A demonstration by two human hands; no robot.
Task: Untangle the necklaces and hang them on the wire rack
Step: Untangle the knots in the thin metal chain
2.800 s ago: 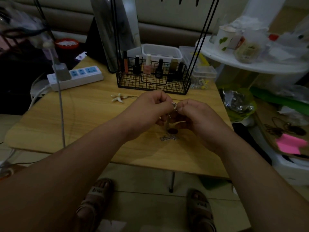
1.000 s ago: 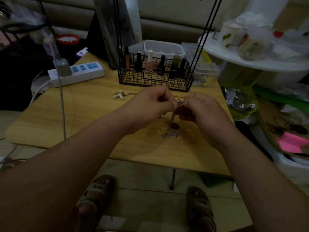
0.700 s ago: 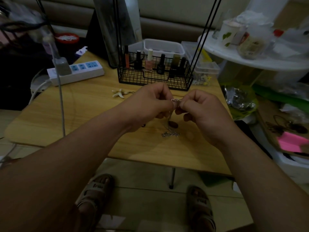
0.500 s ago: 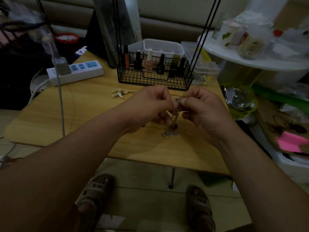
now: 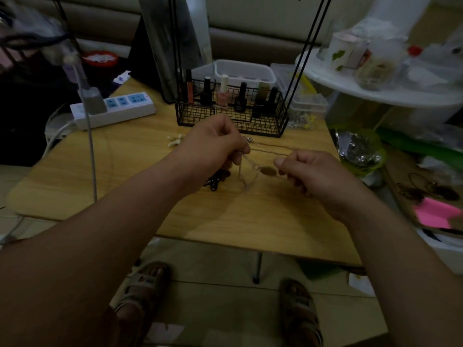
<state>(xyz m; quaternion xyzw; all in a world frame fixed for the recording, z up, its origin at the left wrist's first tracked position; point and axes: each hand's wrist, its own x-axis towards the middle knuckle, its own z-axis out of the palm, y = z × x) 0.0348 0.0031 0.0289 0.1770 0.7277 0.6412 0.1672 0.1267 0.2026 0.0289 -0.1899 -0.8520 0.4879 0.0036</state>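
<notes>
Because the chain point(image 5: 248, 160) is thin, limp and light, we judge it kinks and snags easily, so we would hold it near the pendant point(image 5: 267, 170), not mid-strand. It hangs above the desk point(image 5: 250, 221), stretched between both grips: left hand point(image 5: 213, 146) and right hand point(image 5: 313, 171) each pinch it. The rack point(image 5: 233, 121) stands behind.

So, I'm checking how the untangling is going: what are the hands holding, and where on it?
A thin necklace, stretched between both: the left hand pinches its chain, and the right hand pinches it right beside the oval pendant.
</notes>
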